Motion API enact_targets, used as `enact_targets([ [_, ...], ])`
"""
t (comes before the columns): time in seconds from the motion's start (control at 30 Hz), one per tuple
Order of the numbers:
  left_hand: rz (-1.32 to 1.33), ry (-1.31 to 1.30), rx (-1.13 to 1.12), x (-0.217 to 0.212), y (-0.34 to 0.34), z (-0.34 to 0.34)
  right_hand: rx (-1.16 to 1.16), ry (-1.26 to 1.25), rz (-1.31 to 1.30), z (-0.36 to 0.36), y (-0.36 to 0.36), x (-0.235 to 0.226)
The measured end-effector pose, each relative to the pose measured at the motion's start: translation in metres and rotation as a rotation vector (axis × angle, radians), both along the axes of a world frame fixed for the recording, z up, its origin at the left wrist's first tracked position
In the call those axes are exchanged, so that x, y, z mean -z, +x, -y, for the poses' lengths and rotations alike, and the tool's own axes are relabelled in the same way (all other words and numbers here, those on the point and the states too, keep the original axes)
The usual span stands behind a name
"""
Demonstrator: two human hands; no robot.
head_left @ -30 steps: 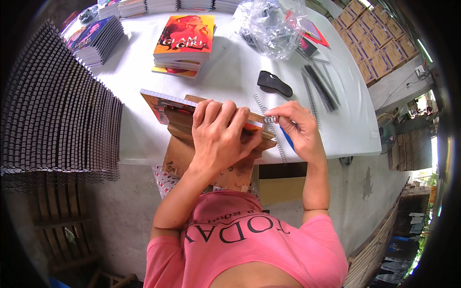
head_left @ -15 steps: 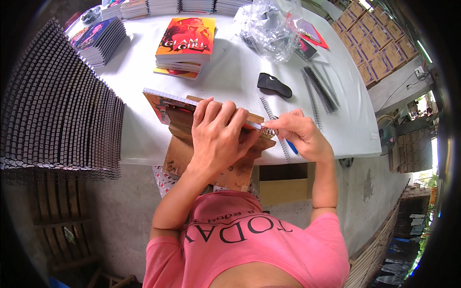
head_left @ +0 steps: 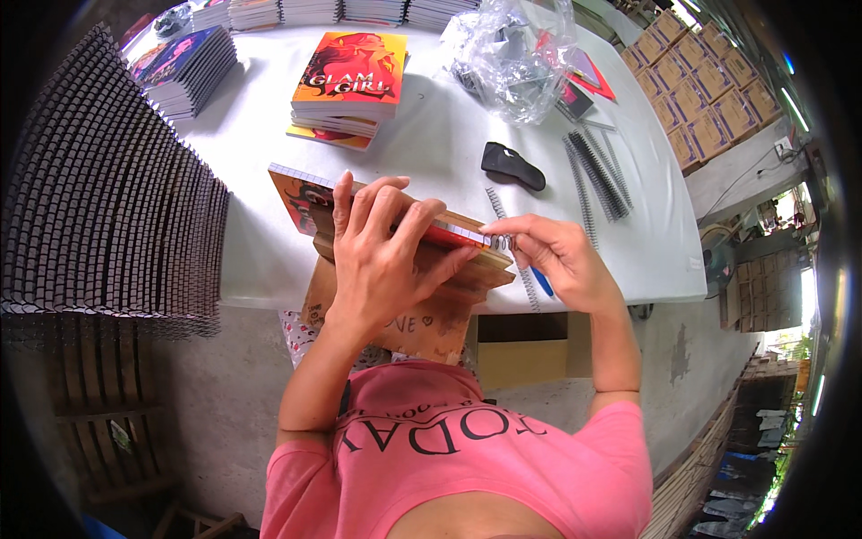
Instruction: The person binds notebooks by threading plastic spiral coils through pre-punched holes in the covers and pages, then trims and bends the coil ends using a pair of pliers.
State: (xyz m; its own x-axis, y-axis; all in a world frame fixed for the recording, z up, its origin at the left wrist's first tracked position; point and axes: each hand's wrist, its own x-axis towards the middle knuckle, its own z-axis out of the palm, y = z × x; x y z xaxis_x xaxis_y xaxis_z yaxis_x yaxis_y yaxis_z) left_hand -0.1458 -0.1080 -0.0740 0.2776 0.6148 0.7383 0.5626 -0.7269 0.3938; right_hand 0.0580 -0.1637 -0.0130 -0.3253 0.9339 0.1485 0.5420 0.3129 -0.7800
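A notebook point(head_left: 292, 199) with a red and orange cover stands on its long side in a wooden stand point(head_left: 422, 334), its punched edge facing up. My left hand point(head_left: 377, 256) grips it near the middle, fingers over the far side and thumb on the near side. At the notebook's right end, a dark spiral binding coil point(head_left: 500, 242) meets the punched edge. The fingertips of my right hand point(head_left: 564, 262) pinch this coil. Beneath that hand shows a blue-handled tool point(head_left: 542, 280), mostly hidden. Another loose coil point(head_left: 528, 289) lies beside it on the table.
Stacked notebooks point(head_left: 348, 76) sit beyond the stand. A tall mass of spiral-bound notebooks point(head_left: 108, 198) rises at left. To the right lie a black object point(head_left: 513, 167), several loose coils point(head_left: 600, 175) and a clear plastic bag point(head_left: 516, 67). Cartons point(head_left: 705, 90) are piled farther off.
My left hand has slid a little left along the notebook, with its fingers more spread and raised. My right hand still pinches the coil, with its fingers slightly shifted.
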Motion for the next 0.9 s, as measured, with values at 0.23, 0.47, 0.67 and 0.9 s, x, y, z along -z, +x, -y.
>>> enact_targets([
  [0.23, 0.029, 0.016, 0.022, 0.004, -0.002, -0.004, -0.131, -0.45, -0.116, -0.026, 0.031, -0.005],
  [0.47, 0.027, -0.009, 0.073, 0.006, -0.004, -0.005, 0.341, -0.329, 0.886, -0.042, 0.066, 0.089],
  [0.67, 0.016, 0.019, 0.052, 0.008, -0.006, -0.005, 0.62, -0.181, 0.427, -0.037, 0.083, 0.094],
  [0.9, 0.01, 0.016, 0.071, 0.007, -0.004, -0.006, 0.781, -0.013, 0.818, -0.071, 0.172, 0.096],
])
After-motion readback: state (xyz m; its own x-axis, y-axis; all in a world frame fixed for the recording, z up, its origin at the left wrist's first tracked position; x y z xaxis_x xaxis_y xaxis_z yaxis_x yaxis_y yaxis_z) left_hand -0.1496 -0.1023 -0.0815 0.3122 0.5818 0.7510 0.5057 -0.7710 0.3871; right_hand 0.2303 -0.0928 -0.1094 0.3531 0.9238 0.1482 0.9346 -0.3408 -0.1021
